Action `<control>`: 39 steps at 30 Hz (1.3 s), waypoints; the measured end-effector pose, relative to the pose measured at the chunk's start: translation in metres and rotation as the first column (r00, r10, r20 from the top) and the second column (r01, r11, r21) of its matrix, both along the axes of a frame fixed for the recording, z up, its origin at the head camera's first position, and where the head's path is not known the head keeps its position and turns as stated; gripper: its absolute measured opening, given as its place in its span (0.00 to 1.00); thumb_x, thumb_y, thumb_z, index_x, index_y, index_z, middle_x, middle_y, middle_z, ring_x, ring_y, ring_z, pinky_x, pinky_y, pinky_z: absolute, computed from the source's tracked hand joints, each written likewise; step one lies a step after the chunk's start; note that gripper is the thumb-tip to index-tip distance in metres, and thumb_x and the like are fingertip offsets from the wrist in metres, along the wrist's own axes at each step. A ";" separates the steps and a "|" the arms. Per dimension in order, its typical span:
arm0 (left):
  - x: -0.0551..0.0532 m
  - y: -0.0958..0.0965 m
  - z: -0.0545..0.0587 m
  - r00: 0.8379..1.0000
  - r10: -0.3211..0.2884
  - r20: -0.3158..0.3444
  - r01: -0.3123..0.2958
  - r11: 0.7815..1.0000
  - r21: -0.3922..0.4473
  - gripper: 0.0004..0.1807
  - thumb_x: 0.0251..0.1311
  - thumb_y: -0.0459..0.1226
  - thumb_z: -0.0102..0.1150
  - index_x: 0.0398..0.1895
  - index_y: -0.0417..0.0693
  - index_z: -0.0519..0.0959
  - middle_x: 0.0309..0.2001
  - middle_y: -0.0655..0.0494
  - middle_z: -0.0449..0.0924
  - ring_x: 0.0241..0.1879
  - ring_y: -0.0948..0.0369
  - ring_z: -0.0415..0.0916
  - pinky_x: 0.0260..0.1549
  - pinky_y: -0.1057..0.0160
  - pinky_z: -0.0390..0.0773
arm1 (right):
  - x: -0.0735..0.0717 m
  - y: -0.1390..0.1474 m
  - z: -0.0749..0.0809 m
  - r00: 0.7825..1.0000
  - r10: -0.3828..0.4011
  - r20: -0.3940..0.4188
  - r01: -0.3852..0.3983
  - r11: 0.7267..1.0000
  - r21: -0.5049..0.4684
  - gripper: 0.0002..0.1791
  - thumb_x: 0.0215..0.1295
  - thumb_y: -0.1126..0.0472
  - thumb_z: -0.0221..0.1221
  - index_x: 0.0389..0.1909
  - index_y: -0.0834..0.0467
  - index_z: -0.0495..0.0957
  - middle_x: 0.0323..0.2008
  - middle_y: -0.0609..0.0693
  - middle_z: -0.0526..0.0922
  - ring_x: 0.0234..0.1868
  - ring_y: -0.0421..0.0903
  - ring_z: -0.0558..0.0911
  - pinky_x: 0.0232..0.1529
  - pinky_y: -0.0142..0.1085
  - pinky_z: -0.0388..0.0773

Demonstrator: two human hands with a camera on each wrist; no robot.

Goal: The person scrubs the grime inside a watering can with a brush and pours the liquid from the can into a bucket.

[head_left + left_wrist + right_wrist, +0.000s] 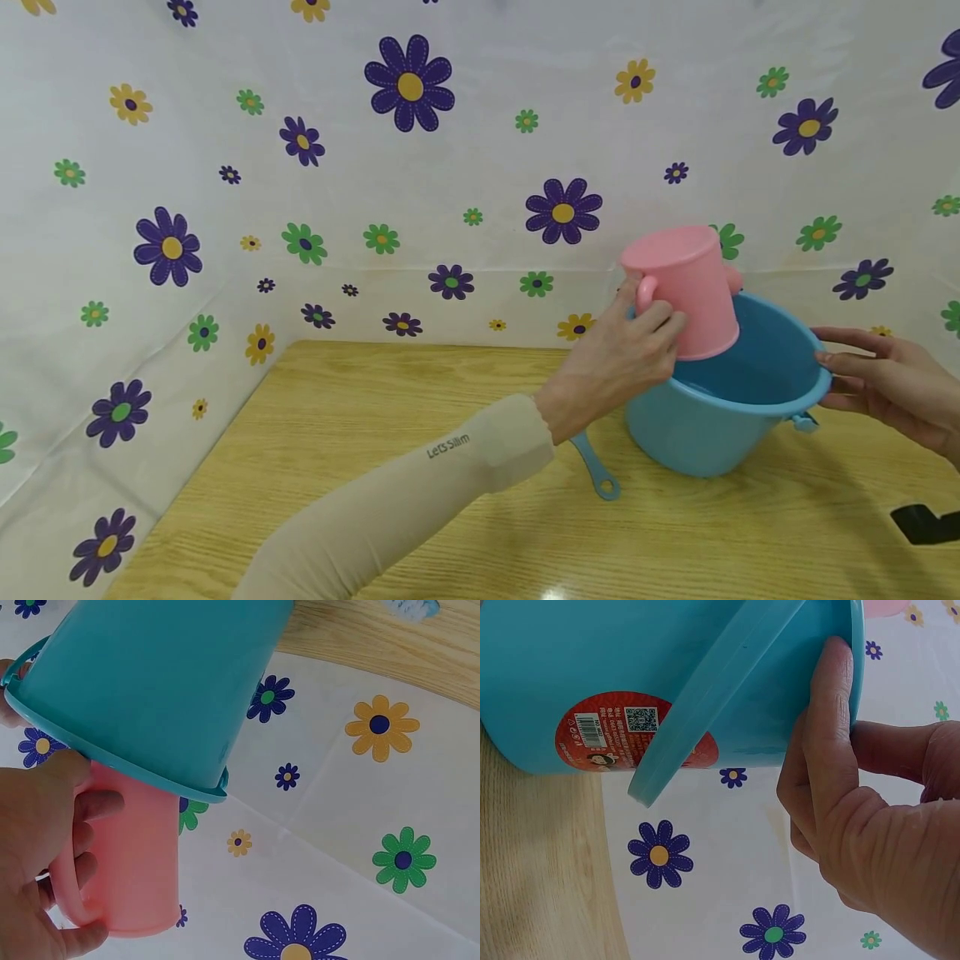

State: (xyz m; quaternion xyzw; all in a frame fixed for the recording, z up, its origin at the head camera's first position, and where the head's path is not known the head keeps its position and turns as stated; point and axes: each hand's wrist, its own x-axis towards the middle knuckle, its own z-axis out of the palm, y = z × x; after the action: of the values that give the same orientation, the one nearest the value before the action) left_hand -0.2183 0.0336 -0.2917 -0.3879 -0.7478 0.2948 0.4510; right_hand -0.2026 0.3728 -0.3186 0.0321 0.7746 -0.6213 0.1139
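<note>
My left hand (637, 342) grips the handle of a pink plastic cup (697, 300) with a short bump on its far side. The cup is over the left part of a blue bucket's (705, 433) opening, its lower end overlapping the rim in the head view. On the right, my right hand (892, 383) pinches the bucket's rim, thumb on one side and fingers on the other. The right wrist view shows the bucket's hanging carry handle (712, 705) and a red label (604, 731) with a barcode. The bucket's floor is hidden.
A blue handle (596, 471) with a holed end lies on the wooden table (420, 383), partly hidden by my left arm. Blue-white bristles (412, 607) show in the left wrist view. A flower-patterned sheet (480, 150) hangs behind. A black object (922, 525) is at the right edge.
</note>
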 end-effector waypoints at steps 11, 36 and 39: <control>-0.001 0.001 0.001 0.999 0.003 0.042 -0.003 1.000 0.004 0.25 0.75 0.26 0.35 0.48 0.57 0.84 0.45 0.61 0.75 0.47 0.60 0.72 0.64 0.48 0.75 | 0.002 -0.001 0.000 1.000 -0.009 -0.002 0.009 0.998 -0.060 0.15 0.78 0.60 0.52 0.49 0.32 0.68 0.35 0.31 0.86 0.34 0.41 0.91 0.36 0.35 0.89; 0.014 0.008 -0.001 0.984 0.009 0.178 -0.041 0.984 0.175 0.11 0.70 0.37 0.50 0.42 0.62 0.81 0.38 0.66 0.78 0.37 0.64 0.75 0.48 0.59 0.77 | -0.004 0.003 -0.006 1.000 -0.014 0.010 0.015 0.998 -0.060 0.15 0.77 0.58 0.55 0.50 0.32 0.67 0.35 0.31 0.86 0.35 0.42 0.91 0.38 0.36 0.89; 0.012 0.007 0.000 0.988 -0.018 0.153 -0.017 0.975 0.221 0.10 0.69 0.37 0.51 0.41 0.63 0.80 0.40 0.65 0.77 0.36 0.64 0.75 0.45 0.59 0.78 | -0.004 0.003 -0.006 1.000 -0.017 0.011 0.018 0.997 -0.074 0.15 0.77 0.59 0.54 0.50 0.32 0.67 0.35 0.32 0.86 0.34 0.42 0.91 0.37 0.36 0.89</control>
State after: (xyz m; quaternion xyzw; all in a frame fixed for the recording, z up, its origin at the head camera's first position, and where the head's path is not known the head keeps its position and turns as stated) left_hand -0.2063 0.0403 -0.2919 -0.3570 -0.8086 0.1786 0.4323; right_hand -0.2062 0.3761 -0.3248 0.0379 0.7501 -0.6504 0.1134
